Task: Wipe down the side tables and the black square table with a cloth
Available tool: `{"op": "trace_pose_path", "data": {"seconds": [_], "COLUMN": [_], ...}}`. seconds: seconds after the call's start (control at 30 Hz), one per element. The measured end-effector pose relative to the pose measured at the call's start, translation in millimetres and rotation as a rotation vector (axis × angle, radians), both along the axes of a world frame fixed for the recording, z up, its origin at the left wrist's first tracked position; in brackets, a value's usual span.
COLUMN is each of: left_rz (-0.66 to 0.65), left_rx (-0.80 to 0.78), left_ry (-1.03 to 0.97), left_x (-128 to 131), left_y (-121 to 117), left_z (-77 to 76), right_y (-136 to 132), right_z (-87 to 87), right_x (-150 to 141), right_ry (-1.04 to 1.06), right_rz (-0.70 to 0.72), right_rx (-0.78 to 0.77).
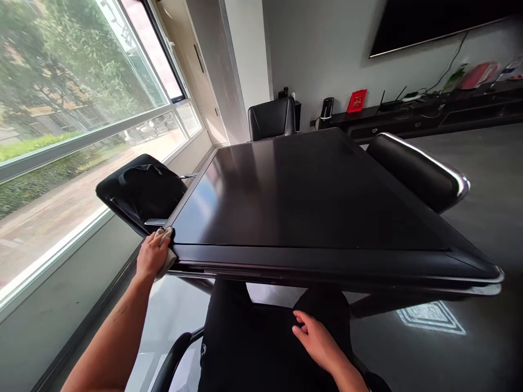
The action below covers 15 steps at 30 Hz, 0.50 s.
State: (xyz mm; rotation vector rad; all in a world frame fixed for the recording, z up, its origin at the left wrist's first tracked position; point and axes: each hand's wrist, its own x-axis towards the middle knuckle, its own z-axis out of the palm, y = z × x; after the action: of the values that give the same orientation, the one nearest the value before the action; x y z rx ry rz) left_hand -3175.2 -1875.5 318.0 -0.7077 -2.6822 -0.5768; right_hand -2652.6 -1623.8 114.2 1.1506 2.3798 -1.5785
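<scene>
My left hand (152, 256) grips a light-coloured cloth (168, 260), pressed against the near left corner of a black table (278, 201). Part of the cloth hangs down past the table's edge. My right hand (312, 335) rests near my lap, over dark trousers, with its fingers loosely curled and apart. Nothing shows in it. The tabletop is dark and glossy and reflects the window light on its left side.
Black chairs stand at the left (143, 188), the far end (272, 120) and the right (417, 169) of the table. A large window (81, 98) lies to the left. Against the back wall, a low black cabinet (392, 122) carries a red packet (357, 101) and a router.
</scene>
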Motion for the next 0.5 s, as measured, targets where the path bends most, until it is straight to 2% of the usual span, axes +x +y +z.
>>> {"op": "trace_pose_path", "data": {"seconds": [0.1, 0.17, 0.2, 0.27, 0.33, 0.43, 0.5], "left_rz": [0.138, 0.129, 0.078, -0.069, -0.164, -0.08, -0.053], "left_rx": [0.006, 0.002, -0.013, -0.035, 0.046, 0.21, 0.133], "left_ry": [0.143, 0.23, 0.22, 0.078, -0.133, -0.26, -0.293], "left_x": [-19, -22, -22, -21, -25, -36, -42], "left_y": [-7, -5, -2, 1, -1, -16, -26], "left_z": [11.4, 16.4, 17.9, 19.3, 20.1, 19.8, 16.7], "right_y": [1, 2, 2, 4, 5, 6, 6], "right_z": [-11.7, -20.0, -23.7, -28.7, -29.8, -26.1, -24.6], "right_x": [0, 1, 1, 1, 2, 3, 3], "right_ry": [0.024, 0.031, 0.029, 0.026, 0.02, 0.004, -0.003], "right_rz": [-0.001, -0.009, -0.021, -0.046, -0.058, -0.067, -0.074], "right_rx": [-0.013, -0.017, -0.018, -0.021, -0.023, -0.034, -0.046]}}
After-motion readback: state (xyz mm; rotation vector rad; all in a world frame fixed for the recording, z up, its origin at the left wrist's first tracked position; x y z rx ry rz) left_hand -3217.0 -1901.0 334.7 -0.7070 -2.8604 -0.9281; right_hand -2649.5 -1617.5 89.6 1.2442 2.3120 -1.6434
